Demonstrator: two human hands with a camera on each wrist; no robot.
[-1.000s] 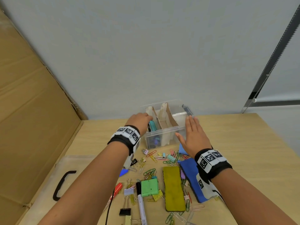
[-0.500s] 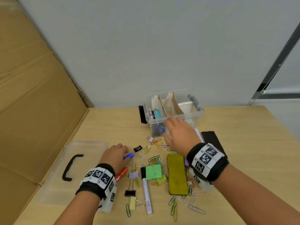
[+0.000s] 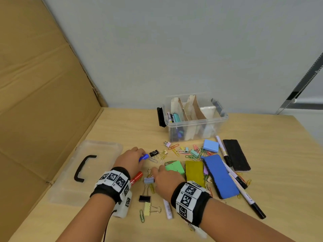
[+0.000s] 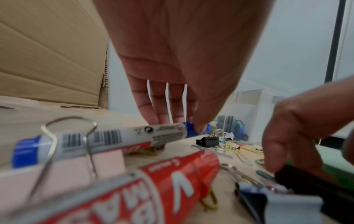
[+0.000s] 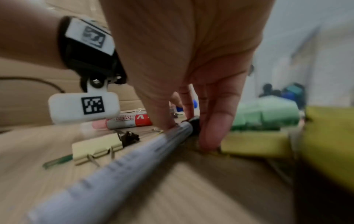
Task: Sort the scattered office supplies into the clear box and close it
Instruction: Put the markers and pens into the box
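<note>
Pinching blue marker (image 4: 107,140) w/ left hand (image 3: 130,160); right hand (image 3: 167,180) pinching white marker (image 5: 122,163) on table (image 3: 122,130).

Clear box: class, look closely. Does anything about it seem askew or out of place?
Yes. The cardboard dividers inside the clear box lean sideways rather than standing straight, making uneven compartments. Its lid lies apart on the table's left, so the box is open.
</note>
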